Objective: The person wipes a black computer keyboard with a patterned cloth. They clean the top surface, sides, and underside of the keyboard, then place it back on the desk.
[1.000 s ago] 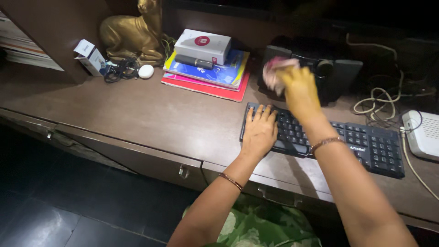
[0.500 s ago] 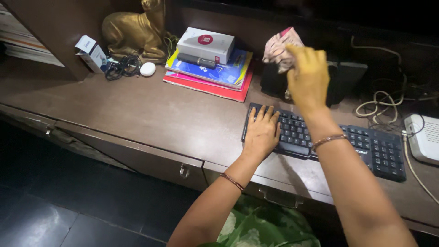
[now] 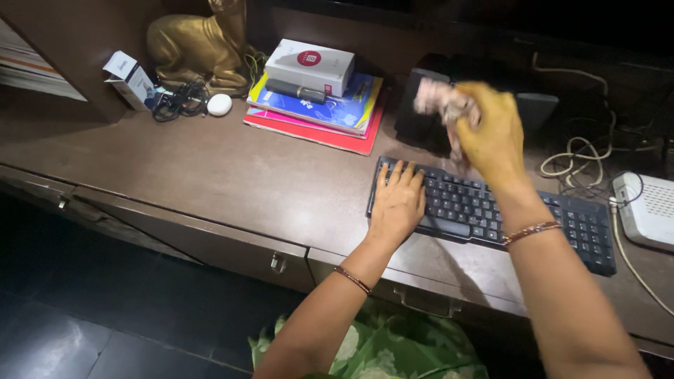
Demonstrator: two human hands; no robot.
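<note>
In the right hand point(image 3: 495, 137), fingers curled shut on it: pink-white cloth point(image 3: 441, 100), bunched, blurred; prob. light, soft, limp, so best gripped as a wad. Just beyond fingertips: dark speaker point(image 3: 421, 123). Below: black keyboard point(image 3: 533, 217) w/ left hand point(image 3: 397, 203) flat on its end, fingers slightly spread.
</note>
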